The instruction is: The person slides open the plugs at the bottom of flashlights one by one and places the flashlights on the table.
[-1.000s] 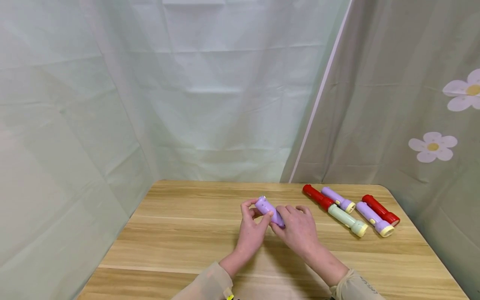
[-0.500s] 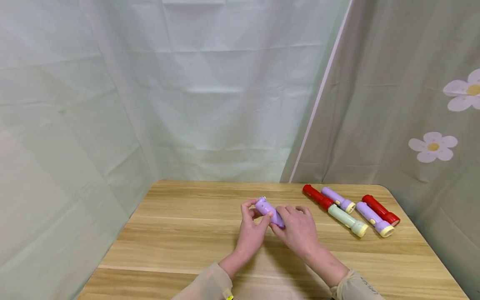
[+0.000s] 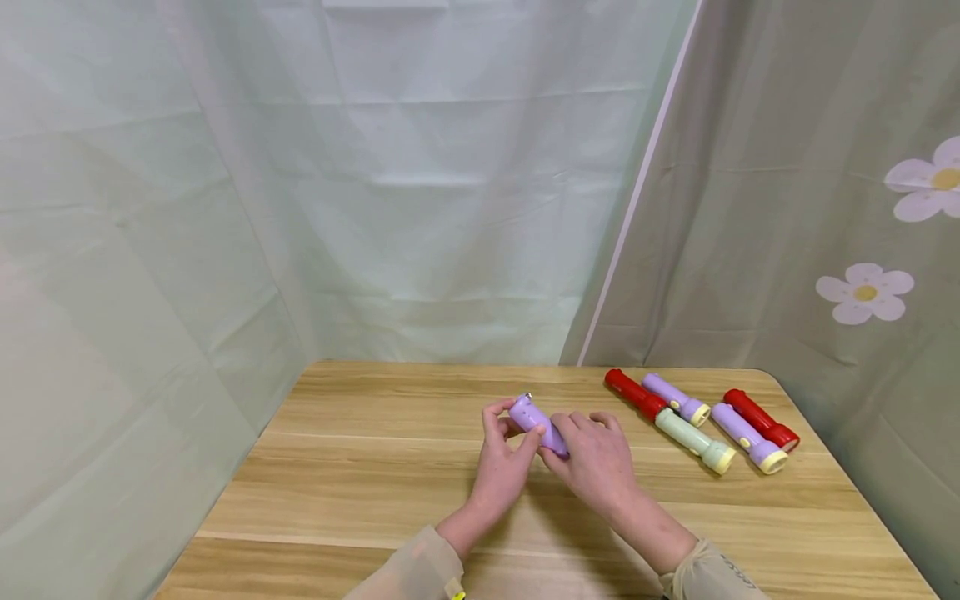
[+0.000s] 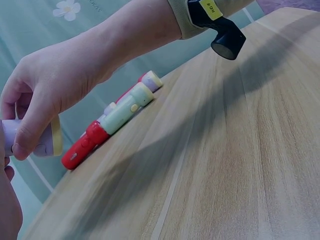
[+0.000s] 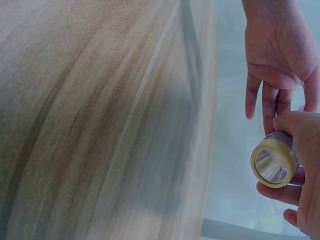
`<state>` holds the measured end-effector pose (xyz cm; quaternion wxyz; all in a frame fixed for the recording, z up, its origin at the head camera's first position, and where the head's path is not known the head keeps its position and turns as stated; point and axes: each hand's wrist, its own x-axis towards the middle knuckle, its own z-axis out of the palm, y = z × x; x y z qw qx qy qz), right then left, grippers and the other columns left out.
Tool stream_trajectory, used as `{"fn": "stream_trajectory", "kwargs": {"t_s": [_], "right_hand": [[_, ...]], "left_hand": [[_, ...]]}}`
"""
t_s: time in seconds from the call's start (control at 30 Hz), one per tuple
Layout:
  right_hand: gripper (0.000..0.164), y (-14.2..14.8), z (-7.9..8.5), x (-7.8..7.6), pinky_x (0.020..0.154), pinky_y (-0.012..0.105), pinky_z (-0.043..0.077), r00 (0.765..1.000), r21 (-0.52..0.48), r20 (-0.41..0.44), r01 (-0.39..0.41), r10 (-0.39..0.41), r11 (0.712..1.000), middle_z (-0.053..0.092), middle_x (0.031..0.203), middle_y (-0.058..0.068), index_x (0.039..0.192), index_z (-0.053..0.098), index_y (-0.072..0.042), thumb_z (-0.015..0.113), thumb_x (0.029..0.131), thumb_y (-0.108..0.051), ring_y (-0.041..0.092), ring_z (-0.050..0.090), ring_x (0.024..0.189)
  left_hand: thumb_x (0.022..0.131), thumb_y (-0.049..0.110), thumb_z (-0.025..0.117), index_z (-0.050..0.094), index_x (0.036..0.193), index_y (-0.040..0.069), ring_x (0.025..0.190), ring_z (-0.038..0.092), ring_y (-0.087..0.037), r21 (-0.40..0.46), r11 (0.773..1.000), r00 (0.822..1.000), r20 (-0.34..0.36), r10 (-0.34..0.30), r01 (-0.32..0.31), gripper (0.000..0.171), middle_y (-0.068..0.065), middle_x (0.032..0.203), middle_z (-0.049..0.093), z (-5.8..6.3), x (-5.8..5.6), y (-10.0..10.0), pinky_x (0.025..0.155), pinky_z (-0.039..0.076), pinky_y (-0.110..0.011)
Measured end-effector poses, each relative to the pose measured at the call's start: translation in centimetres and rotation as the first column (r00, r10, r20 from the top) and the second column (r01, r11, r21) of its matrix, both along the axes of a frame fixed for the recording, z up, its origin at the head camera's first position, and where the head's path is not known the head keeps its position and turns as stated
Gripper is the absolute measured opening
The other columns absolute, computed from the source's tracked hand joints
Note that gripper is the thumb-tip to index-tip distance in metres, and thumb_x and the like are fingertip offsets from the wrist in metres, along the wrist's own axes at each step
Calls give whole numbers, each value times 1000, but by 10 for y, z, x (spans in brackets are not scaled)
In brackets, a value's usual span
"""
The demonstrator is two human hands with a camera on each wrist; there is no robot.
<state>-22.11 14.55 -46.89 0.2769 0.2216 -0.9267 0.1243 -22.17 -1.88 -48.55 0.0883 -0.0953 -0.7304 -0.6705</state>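
A purple flashlight (image 3: 529,414) is held between both hands above the middle of the table, slanting with its tail end up and to the left. My left hand (image 3: 501,467) pinches the tail half between thumb and fingers. Around the head end, my right hand (image 3: 597,460) grips and hides most of it in the head view. The flashlight's cream rim (image 4: 57,136) shows beside the right thumb in the left wrist view. In the right wrist view, the reflective lens (image 5: 272,167) faces the camera. A small metal piece shows at the tail tip in the head view.
To the right on the wooden table (image 3: 360,483) lie a red flashlight (image 3: 633,393), a pale green flashlight (image 3: 690,437), two purple flashlights (image 3: 667,392) and another red flashlight (image 3: 757,417), close together. Curtains (image 3: 450,208) hang behind the table and at its sides.
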Motion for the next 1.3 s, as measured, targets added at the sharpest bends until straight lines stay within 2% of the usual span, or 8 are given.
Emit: {"fn": "stream_trajectory", "kwargs": {"t_s": [0.43, 0.77, 1.1, 1.3], "right_hand": [[37, 0, 0, 0, 97, 53, 44, 1000, 2, 21, 1, -1, 1000, 69, 91, 1, 109, 68, -15, 84, 84, -38, 17, 63, 77], [37, 0, -1, 0, 96, 53, 45, 1000, -1, 3, -7, 7, 1000, 68, 90, 1, 107, 68, -15, 84, 83, -37, 17, 63, 76], [36, 0, -3, 0, 95, 52, 45, 1000, -3, -11, -14, 14, 1000, 68, 89, 0, 107, 68, -15, 84, 83, -38, 16, 63, 75], [37, 1, -3, 0, 94, 52, 46, 1000, -1, -19, -13, 12, 1000, 67, 87, 0, 106, 68, -15, 85, 82, -37, 16, 62, 74]], "left_hand": [[98, 31, 70, 37, 139, 23, 109, 58, -21, -16, 1000, 1000, -1, -13, 13, 53, -7, 113, 64, 0, 1, -1, 80, 53, -31], [98, 33, 70, 37, 139, 24, 109, 58, -20, -35, 999, 1000, 4, -12, 13, 53, -6, 111, 64, -1, 2, -1, 82, 52, -32], [99, 33, 69, 37, 140, 26, 108, 57, -21, -48, 999, 1000, 19, -18, 18, 53, -7, 112, 64, -2, 2, -2, 76, 52, -30], [99, 33, 69, 37, 141, 27, 109, 58, -20, -56, 998, 1000, 17, -22, 23, 53, -7, 113, 64, -1, 2, -2, 77, 52, -31]]}}
